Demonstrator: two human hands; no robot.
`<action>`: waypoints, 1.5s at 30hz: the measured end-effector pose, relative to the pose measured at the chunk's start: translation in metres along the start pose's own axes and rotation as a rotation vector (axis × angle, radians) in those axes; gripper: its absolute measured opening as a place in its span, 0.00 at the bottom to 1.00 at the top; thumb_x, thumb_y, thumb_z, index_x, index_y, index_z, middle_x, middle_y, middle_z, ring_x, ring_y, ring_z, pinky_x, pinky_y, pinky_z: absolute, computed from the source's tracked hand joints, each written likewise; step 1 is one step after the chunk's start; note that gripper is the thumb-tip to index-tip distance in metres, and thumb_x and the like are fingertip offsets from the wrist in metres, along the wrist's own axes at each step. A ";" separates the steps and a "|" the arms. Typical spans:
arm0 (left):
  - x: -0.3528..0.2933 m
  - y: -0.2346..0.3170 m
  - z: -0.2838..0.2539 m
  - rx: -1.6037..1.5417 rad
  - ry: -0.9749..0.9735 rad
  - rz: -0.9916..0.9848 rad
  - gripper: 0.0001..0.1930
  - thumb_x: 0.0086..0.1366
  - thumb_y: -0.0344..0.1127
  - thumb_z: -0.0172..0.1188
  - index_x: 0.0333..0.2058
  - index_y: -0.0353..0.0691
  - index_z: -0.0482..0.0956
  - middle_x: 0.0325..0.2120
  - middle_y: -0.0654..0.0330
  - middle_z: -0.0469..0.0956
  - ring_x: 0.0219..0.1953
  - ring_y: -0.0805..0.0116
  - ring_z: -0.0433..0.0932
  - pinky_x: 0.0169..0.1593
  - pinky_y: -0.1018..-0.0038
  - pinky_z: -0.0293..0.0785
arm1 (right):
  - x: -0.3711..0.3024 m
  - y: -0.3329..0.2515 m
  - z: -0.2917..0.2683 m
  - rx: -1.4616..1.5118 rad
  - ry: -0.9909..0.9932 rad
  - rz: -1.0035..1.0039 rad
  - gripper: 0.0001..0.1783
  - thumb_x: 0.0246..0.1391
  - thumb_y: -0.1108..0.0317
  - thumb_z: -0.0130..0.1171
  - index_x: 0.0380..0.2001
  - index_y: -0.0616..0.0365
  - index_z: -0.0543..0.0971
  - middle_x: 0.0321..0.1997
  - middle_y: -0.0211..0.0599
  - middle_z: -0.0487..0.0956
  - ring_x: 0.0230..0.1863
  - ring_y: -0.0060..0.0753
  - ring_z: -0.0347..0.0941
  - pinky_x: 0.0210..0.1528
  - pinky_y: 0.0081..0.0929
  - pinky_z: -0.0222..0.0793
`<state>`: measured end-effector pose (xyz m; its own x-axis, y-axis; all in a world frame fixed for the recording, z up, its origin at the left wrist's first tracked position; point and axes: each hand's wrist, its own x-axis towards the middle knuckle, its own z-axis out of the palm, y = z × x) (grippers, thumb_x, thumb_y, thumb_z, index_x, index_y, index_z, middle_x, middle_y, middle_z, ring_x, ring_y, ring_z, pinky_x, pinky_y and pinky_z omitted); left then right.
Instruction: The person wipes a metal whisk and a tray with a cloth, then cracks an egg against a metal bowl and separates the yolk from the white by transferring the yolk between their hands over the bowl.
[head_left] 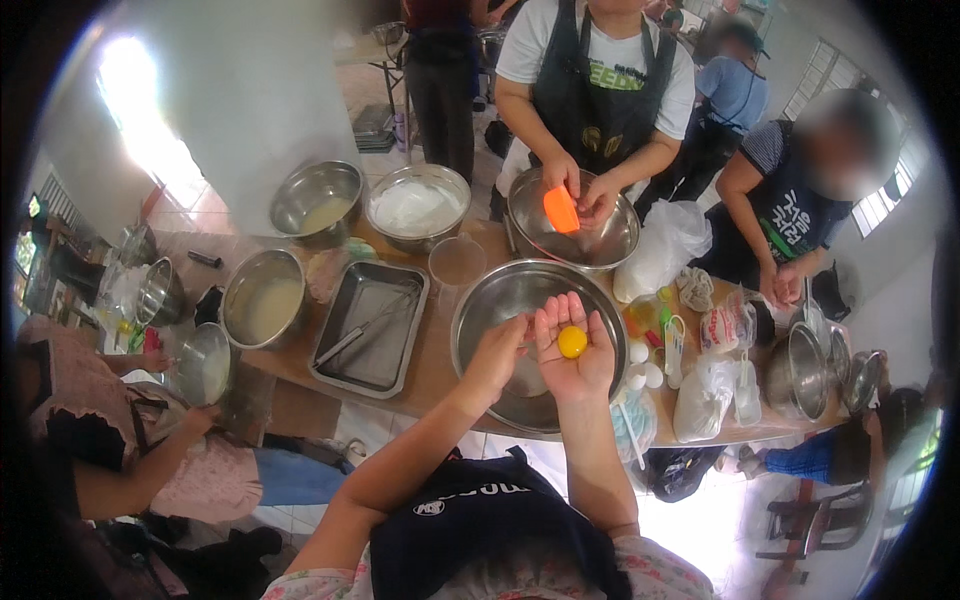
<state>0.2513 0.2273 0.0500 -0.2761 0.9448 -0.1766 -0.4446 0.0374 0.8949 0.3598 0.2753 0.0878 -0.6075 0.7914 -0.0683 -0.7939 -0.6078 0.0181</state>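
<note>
A raw egg yolk [573,342] rests in the upturned palm of my right hand [577,375], whose fingers are slightly cupped and point away from me. My left hand [500,352] is close beside it, turned edge-on with its fingertips near the right hand's side. No object shows in the left hand, and its fingers are partly hidden. Both hands are above a large steel bowl [480,325]. Several white eggs [645,375] lie on the table just right of that bowl.
A rectangular baking pan [400,360] with a whisk [345,345] sits left of the bowl. Beyond are a bowl of white powder [418,205] and a bowl of pale batter [265,300]. Across the table a person holds an orange scraper [561,210] over another bowl. Plastic bags [705,400] stand right.
</note>
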 end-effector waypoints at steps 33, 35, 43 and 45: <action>-0.011 -0.012 0.025 -0.681 -0.177 -0.111 0.20 0.66 0.43 0.37 0.52 0.38 0.61 0.49 0.58 0.65 0.51 0.67 0.65 0.53 0.71 0.63 | 0.007 0.009 0.005 0.035 0.086 0.163 0.22 0.59 0.56 0.35 0.42 0.64 0.70 0.42 0.43 0.74 0.47 0.42 0.69 0.55 0.43 0.61; -0.014 -0.002 0.025 -0.837 -0.088 -0.138 0.17 0.65 0.41 0.40 0.47 0.40 0.68 0.46 0.61 0.69 0.50 0.70 0.67 0.54 0.72 0.62 | 0.008 0.013 0.004 0.047 0.077 0.211 0.22 0.58 0.57 0.35 0.42 0.64 0.70 0.42 0.43 0.73 0.48 0.43 0.68 0.55 0.44 0.61; -0.011 0.026 -0.042 -0.884 0.108 -0.059 0.16 0.65 0.42 0.40 0.45 0.38 0.67 0.42 0.59 0.71 0.46 0.67 0.69 0.52 0.70 0.63 | 0.029 0.069 0.005 0.014 0.088 0.282 0.22 0.58 0.56 0.36 0.41 0.63 0.71 0.40 0.43 0.74 0.47 0.43 0.69 0.55 0.43 0.61; -0.007 0.030 -0.080 -0.739 0.217 0.015 0.14 0.64 0.40 0.44 0.42 0.38 0.69 0.38 0.60 0.73 0.42 0.69 0.71 0.48 0.72 0.66 | 0.039 0.095 0.002 0.032 0.089 0.281 0.22 0.58 0.56 0.36 0.41 0.63 0.71 0.40 0.44 0.75 0.46 0.43 0.69 0.55 0.43 0.61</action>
<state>0.1721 0.1963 0.0449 -0.4133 0.8557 -0.3114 -0.8723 -0.2739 0.4050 0.2605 0.2480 0.0886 -0.8000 0.5827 -0.1432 -0.5962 -0.7989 0.0798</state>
